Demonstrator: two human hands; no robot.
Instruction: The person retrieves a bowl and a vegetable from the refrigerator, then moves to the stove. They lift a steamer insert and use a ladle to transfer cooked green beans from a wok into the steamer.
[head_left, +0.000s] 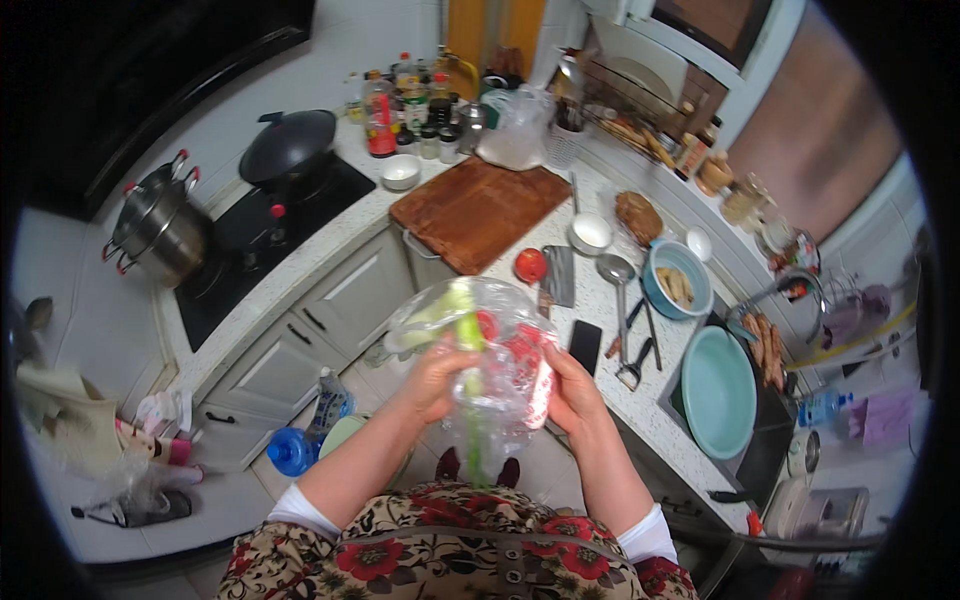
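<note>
A clear plastic bag (502, 390) is held up in front of my body, between both hands. Long pale-green stalks (469, 330), perhaps leek or celery, show through it or alongside it; blur hides which. My left hand (435, 382) grips the bag and stalks from the left. On the other side, my right hand (574, 390) pinches the bag's edge, by a red-and-white printed part (536, 375). Beyond the bag, a tomato (531, 265) rests on the counter beside a cleaver (559, 276). A wooden cutting board (480, 214) lies farther back.
A steel pot (161, 225) and a lidded black wok (289, 146) stand on the cooktop at left. On the right counter are a phone (585, 347), a ladle (617, 270), a peeler (636, 367) and a blue bowl (679, 279). A teal basin (718, 390) sits in the sink.
</note>
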